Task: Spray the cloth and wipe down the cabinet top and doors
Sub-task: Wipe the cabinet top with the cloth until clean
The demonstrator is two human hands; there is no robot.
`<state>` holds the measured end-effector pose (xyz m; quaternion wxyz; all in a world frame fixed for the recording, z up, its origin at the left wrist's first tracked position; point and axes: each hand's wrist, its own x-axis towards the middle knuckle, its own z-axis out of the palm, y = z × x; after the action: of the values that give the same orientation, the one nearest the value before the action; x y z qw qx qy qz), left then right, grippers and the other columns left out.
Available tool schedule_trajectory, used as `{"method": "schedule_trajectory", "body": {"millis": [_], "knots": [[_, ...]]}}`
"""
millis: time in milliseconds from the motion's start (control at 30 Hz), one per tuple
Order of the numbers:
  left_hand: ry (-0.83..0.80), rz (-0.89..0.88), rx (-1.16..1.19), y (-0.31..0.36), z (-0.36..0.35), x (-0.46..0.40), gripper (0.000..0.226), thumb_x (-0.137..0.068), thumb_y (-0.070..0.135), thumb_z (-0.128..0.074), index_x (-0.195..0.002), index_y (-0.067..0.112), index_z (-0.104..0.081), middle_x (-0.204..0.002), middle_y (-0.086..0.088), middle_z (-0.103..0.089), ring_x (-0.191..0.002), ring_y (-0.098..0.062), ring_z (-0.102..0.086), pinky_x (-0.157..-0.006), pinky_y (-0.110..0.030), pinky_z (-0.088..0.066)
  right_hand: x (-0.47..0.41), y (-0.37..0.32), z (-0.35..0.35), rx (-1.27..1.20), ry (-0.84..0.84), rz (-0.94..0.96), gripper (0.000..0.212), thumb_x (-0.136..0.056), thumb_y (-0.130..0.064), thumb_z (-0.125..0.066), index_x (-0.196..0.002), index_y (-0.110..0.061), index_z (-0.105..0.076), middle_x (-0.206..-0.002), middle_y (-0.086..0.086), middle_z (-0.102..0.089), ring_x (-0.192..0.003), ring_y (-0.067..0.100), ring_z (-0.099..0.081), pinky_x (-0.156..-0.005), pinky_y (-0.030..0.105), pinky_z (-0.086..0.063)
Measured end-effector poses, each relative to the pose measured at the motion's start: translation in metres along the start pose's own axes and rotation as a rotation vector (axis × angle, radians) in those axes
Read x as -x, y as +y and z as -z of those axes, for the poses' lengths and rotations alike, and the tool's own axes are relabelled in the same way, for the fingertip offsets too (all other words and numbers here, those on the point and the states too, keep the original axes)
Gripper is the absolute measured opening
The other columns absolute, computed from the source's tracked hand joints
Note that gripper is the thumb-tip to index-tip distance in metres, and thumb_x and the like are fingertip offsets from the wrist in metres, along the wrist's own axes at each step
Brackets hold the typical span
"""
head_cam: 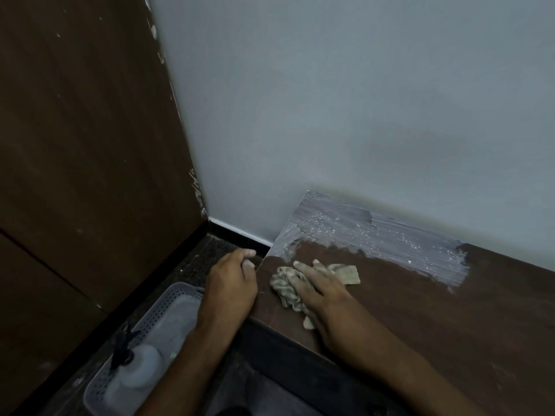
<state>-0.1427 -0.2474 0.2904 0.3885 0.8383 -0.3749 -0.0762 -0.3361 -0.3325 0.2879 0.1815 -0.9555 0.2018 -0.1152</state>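
A low brown cabinet top (420,301) runs along the wall, with a wide whitish dusty streak (375,235) across its far part. A crumpled beige cloth (288,288) lies near the top's left end. My right hand (318,289) presses flat on the cloth, fingers straight and pointing toward the left corner. My left hand (232,283) rests against the cabinet's left edge with fingers curled loosely; what it touches there is unclear. A clear spray bottle (141,364) with a black trigger lies in a grey perforated basket (168,298) on the floor, below my left forearm.
A tall dark brown wooden panel (90,145) stands to the left. A grey-white wall (330,100) rises behind the cabinet. Dark speckled floor (207,250) shows between the panel and the cabinet's left side.
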Motion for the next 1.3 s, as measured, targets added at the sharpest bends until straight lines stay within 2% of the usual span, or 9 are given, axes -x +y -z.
{"method": "schedule_trajectory", "body": {"millis": [167,267,467,700,867,933,1033,1200,1300], "knots": [[-0.004,0.023,-0.015,-0.001,0.001,0.002,0.031,-0.096,0.010,-0.048,-0.121,0.016,-0.066,-0.124,-0.003,-0.066,-0.116,-0.018,-0.058,-0.095,-0.022,-0.038,-0.088,0.015,-0.017,0.048,0.025,-0.109,0.067,-0.098,-0.015,-0.052,-0.157,-0.021,-0.020,-0.166,0.004,-0.013,-0.152,0.033,-0.006,-0.124,0.051,-0.012],[0.040,0.022,-0.005,-0.002,0.006,0.000,0.030,-0.096,0.009,-0.049,-0.120,0.015,-0.066,-0.124,-0.004,-0.066,-0.115,-0.018,-0.059,-0.095,-0.023,-0.040,-0.120,0.012,-0.014,0.042,0.030,-0.195,0.064,-0.100,-0.015,-0.048,-0.157,-0.020,-0.020,-0.165,0.006,-0.012,-0.152,0.035,-0.005,-0.124,0.050,-0.008],[0.124,-0.007,0.029,-0.008,0.014,-0.005,0.028,-0.094,0.002,-0.048,-0.114,0.012,-0.065,-0.116,-0.005,-0.062,-0.107,-0.020,-0.058,-0.090,-0.023,-0.040,-0.075,-0.009,-0.028,-0.024,-0.031,0.170,0.054,-0.100,-0.019,-0.049,-0.152,-0.021,-0.034,-0.161,0.005,-0.026,-0.149,0.027,-0.021,-0.123,0.044,-0.020],[0.089,0.011,0.050,-0.008,0.022,-0.003,0.027,-0.097,0.005,-0.047,-0.114,0.014,-0.066,-0.118,0.001,-0.059,-0.105,-0.009,-0.053,-0.088,-0.022,-0.041,-0.128,0.019,-0.007,0.027,0.006,-0.167,0.052,-0.104,-0.021,-0.042,-0.154,-0.018,-0.029,-0.163,0.008,-0.021,-0.150,0.034,-0.013,-0.123,0.049,-0.017],[0.099,0.001,0.067,-0.007,0.018,-0.006,0.025,-0.094,0.003,-0.049,-0.109,0.013,-0.067,-0.114,-0.002,-0.062,-0.101,-0.011,-0.055,-0.090,-0.019,-0.038,-0.062,-0.013,-0.017,-0.023,-0.024,0.074,0.053,-0.102,-0.022,-0.049,-0.153,-0.022,-0.033,-0.162,0.002,-0.025,-0.151,0.025,-0.017,-0.124,0.043,-0.019],[0.095,-0.014,0.058,-0.007,0.016,-0.007,0.025,-0.093,0.003,-0.050,-0.108,0.013,-0.068,-0.113,-0.003,-0.063,-0.103,-0.016,-0.058,-0.090,-0.017,-0.038,-0.051,-0.012,-0.014,-0.018,-0.003,0.056,0.053,-0.103,-0.025,-0.047,-0.154,-0.026,-0.032,-0.163,-0.001,-0.023,-0.151,0.019,-0.015,-0.124,0.038,-0.018],[0.078,-0.013,0.047,-0.005,0.019,-0.006,0.025,-0.093,0.005,-0.050,-0.109,0.014,-0.068,-0.113,-0.002,-0.062,-0.104,-0.017,-0.058,-0.090,-0.020,-0.039,-0.053,-0.025,-0.021,-0.013,0.034,-0.083,0.060,-0.102,-0.019,-0.047,-0.157,-0.025,-0.022,-0.165,0.000,-0.014,-0.154,0.023,-0.002,-0.124,0.046,-0.015],[0.068,-0.015,0.070,-0.007,0.030,-0.010,0.023,-0.092,0.006,-0.052,-0.102,0.018,-0.070,-0.110,0.000,-0.065,-0.103,-0.015,-0.060,-0.091,-0.023,-0.043,-0.024,-0.075,-0.048,0.006,-0.082,0.219,0.049,-0.100,-0.022,-0.041,-0.149,-0.018,-0.037,-0.159,0.007,-0.027,-0.150,0.031,-0.017,-0.124,0.048,-0.014],[0.030,-0.014,0.049,-0.009,0.034,-0.011,0.021,-0.091,0.008,-0.054,-0.097,0.019,-0.071,-0.106,0.001,-0.066,-0.098,-0.014,-0.060,-0.088,-0.023,-0.044,-0.032,-0.056,-0.027,-0.095,-0.037,0.183,0.049,-0.103,-0.017,-0.044,-0.150,-0.026,-0.036,-0.161,0.001,-0.026,-0.150,0.020,-0.020,-0.124,0.038,-0.019]]}}
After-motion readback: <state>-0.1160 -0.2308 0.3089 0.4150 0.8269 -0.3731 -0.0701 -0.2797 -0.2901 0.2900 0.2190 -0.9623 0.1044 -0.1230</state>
